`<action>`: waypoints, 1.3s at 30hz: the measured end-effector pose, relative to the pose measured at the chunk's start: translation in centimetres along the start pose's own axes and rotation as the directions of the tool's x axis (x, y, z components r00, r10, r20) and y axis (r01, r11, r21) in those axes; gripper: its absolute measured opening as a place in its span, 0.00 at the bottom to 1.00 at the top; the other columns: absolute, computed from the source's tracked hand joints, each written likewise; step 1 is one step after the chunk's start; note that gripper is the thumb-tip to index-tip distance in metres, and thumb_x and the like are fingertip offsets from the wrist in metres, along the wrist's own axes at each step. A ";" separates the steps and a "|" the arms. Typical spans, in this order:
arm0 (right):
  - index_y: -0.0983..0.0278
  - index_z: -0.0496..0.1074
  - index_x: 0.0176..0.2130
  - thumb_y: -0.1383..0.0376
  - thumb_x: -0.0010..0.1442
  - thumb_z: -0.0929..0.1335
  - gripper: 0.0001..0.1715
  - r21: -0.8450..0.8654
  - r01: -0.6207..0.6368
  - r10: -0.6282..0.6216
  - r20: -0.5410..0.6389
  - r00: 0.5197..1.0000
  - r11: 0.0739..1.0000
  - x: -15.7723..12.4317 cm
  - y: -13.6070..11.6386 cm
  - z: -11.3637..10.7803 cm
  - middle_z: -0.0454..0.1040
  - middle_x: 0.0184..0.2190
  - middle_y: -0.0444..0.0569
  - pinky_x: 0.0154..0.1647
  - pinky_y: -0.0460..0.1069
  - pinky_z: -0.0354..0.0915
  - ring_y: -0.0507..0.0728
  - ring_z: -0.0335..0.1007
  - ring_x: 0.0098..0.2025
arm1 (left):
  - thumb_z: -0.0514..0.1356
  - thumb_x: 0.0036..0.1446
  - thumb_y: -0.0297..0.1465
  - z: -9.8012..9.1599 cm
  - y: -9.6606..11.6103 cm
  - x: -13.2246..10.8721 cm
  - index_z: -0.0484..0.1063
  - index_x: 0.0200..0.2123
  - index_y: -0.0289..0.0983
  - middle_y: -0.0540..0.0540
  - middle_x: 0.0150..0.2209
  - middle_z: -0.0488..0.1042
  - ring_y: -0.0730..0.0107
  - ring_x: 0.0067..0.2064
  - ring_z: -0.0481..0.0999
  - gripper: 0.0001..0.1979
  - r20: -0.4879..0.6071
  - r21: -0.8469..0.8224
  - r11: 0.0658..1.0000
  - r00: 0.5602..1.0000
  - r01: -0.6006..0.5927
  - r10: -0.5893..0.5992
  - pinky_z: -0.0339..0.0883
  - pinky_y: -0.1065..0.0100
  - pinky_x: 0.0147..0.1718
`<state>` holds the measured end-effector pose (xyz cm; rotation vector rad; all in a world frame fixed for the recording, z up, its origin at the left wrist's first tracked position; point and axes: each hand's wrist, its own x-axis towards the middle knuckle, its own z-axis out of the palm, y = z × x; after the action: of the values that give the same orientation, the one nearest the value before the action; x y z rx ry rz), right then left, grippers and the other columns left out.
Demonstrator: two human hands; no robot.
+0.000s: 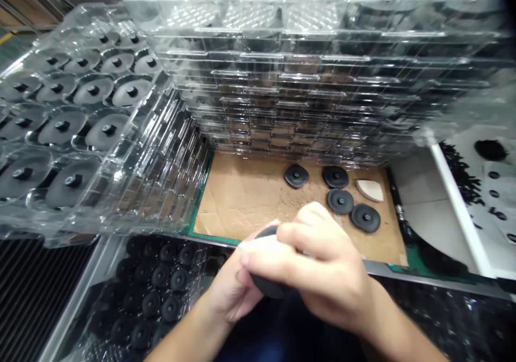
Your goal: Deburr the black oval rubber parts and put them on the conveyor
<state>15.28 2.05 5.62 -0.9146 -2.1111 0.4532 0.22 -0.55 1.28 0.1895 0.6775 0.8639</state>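
Observation:
My left hand (234, 284) is wrapped round a black disc-shaped part (271, 288), holding it from the left and beneath. Over the top of it lies my right hand (322, 260), its fingers bent and pressing something pale, mostly covered, against the disc. Beyond my hands, on a brown cardboard sheet (242, 190), lie a single black part (296, 176), another black part (335, 177) and two more just in front of it. A cream-coloured wedge-shaped piece (370, 190) rests beside them at the right.
Tall stacks of clear plastic trays (282, 71) stand behind the cardboard. At the left, a tray stack (108, 128) holds many dark parts. More dark parts (161, 276) fill a tray at lower left. A white bin (463, 211) with small black pieces is at the right.

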 end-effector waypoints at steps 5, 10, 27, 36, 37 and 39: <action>0.61 0.73 0.45 0.67 0.64 0.63 0.12 0.091 -0.460 0.464 -0.034 0.885 0.883 -2.9 2.8 1.1 0.77 0.35 0.45 0.36 0.47 0.64 0.51 0.70 0.33 | 0.74 0.35 0.35 -0.8 0.4 -0.5 0.77 0.43 0.44 0.48 0.46 0.79 0.64 0.44 0.79 0.27 0.100 -0.071 0.997 0.995 -0.013 0.020 0.67 0.69 0.46; 0.61 0.76 0.42 0.60 0.63 0.64 0.14 0.140 -0.685 0.661 0.181 0.728 0.715 -9.5 3.5 3.9 0.79 0.36 0.48 0.31 0.48 0.70 0.55 0.75 0.33 | 0.74 0.36 0.34 -1.4 0.3 -0.2 0.76 0.43 0.44 0.51 0.43 0.80 0.65 0.43 0.79 0.27 0.097 -0.109 0.994 0.995 0.006 0.005 0.68 0.68 0.47; 0.63 0.75 0.43 0.72 0.66 0.58 0.18 -0.159 -0.185 0.201 0.086 0.976 0.970 -0.8 -1.2 0.1 0.72 0.25 0.45 0.29 0.50 0.52 0.52 0.61 0.26 | 0.72 0.35 0.42 -1.6 0.1 0.0 0.79 0.41 0.40 0.49 0.39 0.80 0.66 0.42 0.77 0.27 0.079 0.086 0.995 0.996 -0.044 0.038 0.68 0.70 0.45; 0.64 0.75 0.40 0.71 0.61 0.64 0.11 0.220 -0.379 0.367 0.098 0.925 0.899 -3.4 -2.9 0.1 0.75 0.24 0.44 0.28 0.47 0.62 0.50 0.66 0.23 | 0.73 0.36 0.35 -1.7 0.5 0.7 0.75 0.46 0.44 0.50 0.46 0.79 0.64 0.45 0.79 0.29 0.119 -0.013 0.990 0.983 -0.143 0.143 0.70 0.70 0.47; 0.62 0.76 0.38 0.67 0.62 0.65 0.10 0.375 -0.412 0.377 0.166 0.911 0.830 -4.1 -2.8 0.0 0.76 0.23 0.43 0.27 0.45 0.63 0.50 0.67 0.23 | 0.73 0.37 0.35 -1.7 0.5 0.8 0.75 0.46 0.44 0.50 0.45 0.79 0.63 0.44 0.79 0.28 0.128 -0.036 0.991 0.983 -0.131 0.134 0.70 0.68 0.46; 0.57 0.78 0.37 0.60 0.63 0.65 0.10 0.577 -0.518 0.499 0.209 0.841 0.632 -5.3 -2.2 0.2 0.79 0.27 0.41 0.28 0.43 0.67 0.50 0.72 0.26 | 0.72 0.39 0.35 -1.6 0.6 0.8 0.75 0.46 0.44 0.51 0.45 0.80 0.63 0.44 0.80 0.26 0.128 -0.065 0.991 0.984 -0.113 0.121 0.71 0.68 0.45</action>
<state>16.47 -3.34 3.95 -1.0858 -1.5048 1.3737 -0.79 0.26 -0.03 0.2342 0.5212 0.9739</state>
